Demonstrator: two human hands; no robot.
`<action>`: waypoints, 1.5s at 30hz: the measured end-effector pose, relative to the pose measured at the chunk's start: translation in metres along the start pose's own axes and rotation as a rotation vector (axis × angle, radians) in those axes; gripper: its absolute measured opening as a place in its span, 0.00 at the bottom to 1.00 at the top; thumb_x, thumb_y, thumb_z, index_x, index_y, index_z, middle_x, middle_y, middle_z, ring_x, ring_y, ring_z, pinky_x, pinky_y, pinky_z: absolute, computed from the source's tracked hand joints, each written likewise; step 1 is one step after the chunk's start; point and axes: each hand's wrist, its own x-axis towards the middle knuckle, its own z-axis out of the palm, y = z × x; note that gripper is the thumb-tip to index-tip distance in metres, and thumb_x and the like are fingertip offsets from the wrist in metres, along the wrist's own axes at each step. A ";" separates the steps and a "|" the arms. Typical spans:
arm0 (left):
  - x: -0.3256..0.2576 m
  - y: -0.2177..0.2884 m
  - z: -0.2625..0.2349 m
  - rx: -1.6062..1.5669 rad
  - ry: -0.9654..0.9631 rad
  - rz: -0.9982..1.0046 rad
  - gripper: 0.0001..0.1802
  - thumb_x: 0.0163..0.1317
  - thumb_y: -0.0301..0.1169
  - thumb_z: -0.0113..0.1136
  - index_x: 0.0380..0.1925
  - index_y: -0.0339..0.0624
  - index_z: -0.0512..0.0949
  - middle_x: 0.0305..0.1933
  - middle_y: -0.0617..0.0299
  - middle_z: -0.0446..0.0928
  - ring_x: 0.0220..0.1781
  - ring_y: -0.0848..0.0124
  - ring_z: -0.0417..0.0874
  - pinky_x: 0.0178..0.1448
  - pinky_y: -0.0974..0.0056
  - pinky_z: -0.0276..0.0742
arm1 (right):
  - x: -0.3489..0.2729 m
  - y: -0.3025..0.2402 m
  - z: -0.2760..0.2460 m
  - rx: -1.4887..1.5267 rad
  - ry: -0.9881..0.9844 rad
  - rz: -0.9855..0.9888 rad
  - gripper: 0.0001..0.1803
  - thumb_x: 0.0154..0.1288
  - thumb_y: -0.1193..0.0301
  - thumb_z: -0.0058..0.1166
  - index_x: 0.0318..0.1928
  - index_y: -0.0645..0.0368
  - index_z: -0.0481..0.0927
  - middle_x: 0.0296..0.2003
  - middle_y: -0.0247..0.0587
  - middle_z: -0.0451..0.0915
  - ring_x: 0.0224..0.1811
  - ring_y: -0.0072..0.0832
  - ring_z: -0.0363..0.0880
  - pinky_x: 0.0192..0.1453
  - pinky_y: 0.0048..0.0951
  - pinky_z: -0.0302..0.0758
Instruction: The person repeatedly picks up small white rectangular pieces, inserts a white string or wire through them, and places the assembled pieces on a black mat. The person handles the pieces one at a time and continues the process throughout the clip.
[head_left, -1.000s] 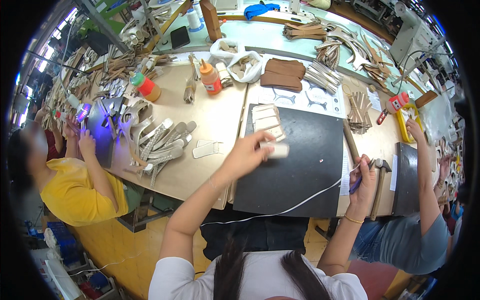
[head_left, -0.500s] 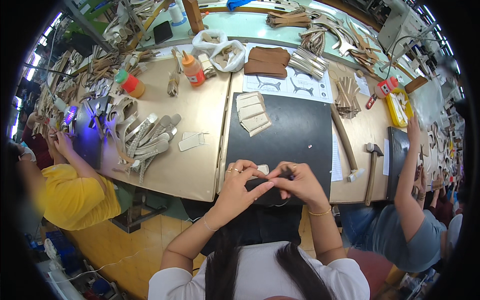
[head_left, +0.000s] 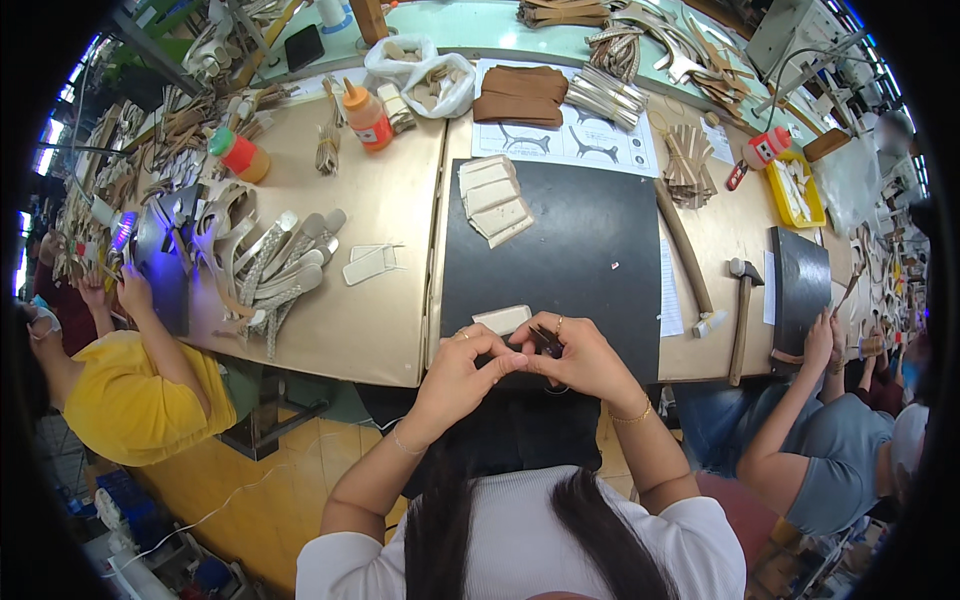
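Observation:
My left hand (head_left: 462, 378) and my right hand (head_left: 585, 362) meet fingertip to fingertip over the near edge of a black work mat (head_left: 560, 270). A small dark hand tool (head_left: 546, 341), its kind unclear, pokes out of the right hand's curled fingers. The left thumb and forefinger are pinched together; whatever they hold is too small to make out. Just beyond my fingers lies a small cream rectangular piece (head_left: 502, 320). Farther up the mat, several similar cream pieces (head_left: 495, 198) lie overlapping in a row.
Right of the mat lie a long rod (head_left: 683, 245) and a hammer (head_left: 742, 320). Brown strips (head_left: 520, 96) rest on a printed sheet at the back. Glue bottles (head_left: 366, 118) and braided straps (head_left: 285, 270) are at left. Co-workers sit on both sides.
The dark tool shows more plainly in my right hand, and the cream piece beyond my fingers is less covered. The co-worker at right has lowered a raised arm. The whole view has shifted slightly.

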 end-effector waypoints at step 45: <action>-0.023 -0.039 0.019 0.998 0.157 0.397 0.28 0.62 0.39 0.70 0.61 0.37 0.79 0.69 0.58 0.74 0.69 0.59 0.71 0.64 0.50 0.63 | 0.062 0.013 0.023 -0.420 0.203 0.052 0.16 0.69 0.65 0.65 0.33 0.69 0.85 0.23 0.46 0.86 0.19 0.26 0.84 0.26 0.27 0.78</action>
